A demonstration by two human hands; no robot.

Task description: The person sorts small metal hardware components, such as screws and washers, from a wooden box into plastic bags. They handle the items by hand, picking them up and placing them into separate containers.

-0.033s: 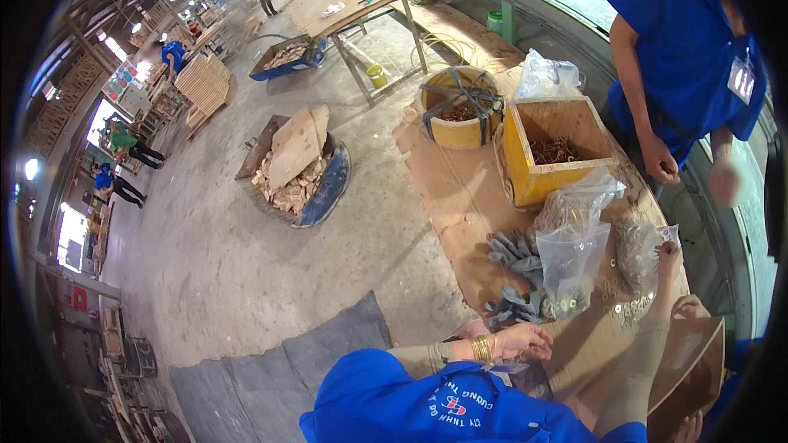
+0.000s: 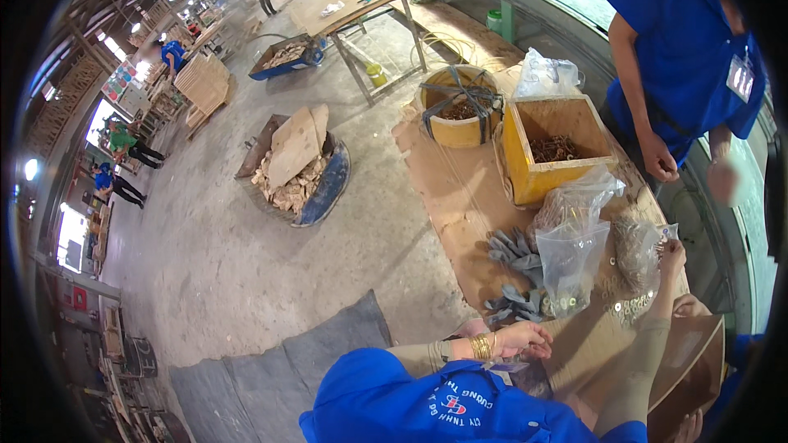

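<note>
My left hand [image 2: 525,340], with gold bangles at the wrist, is held over the near part of the work surface. Its fingers are curled together, and whatever they may hold is too small to make out. Further right, my right hand [image 2: 672,257] reaches forward, its fingers closed at the mouth of a clear plastic bag [image 2: 636,256] full of small metal parts. Loose metal rings [image 2: 630,308] lie in front of that bag. Left of them stands another clear bag [image 2: 573,267] with rings at its bottom.
Grey gloves [image 2: 515,256] lie left of the bags. Behind stand a yellow wooden box [image 2: 548,186] and a yellow bucket [image 2: 457,133] of metal parts. A co-worker in blue [image 2: 681,49] stands right. Another person's hand [image 2: 691,306] is near a brown panel [image 2: 685,361]. A scrap-filled cart [image 2: 324,189] stands on the floor.
My right hand has shifted very slightly at the bag. My left hand and the things around it look the same.
</note>
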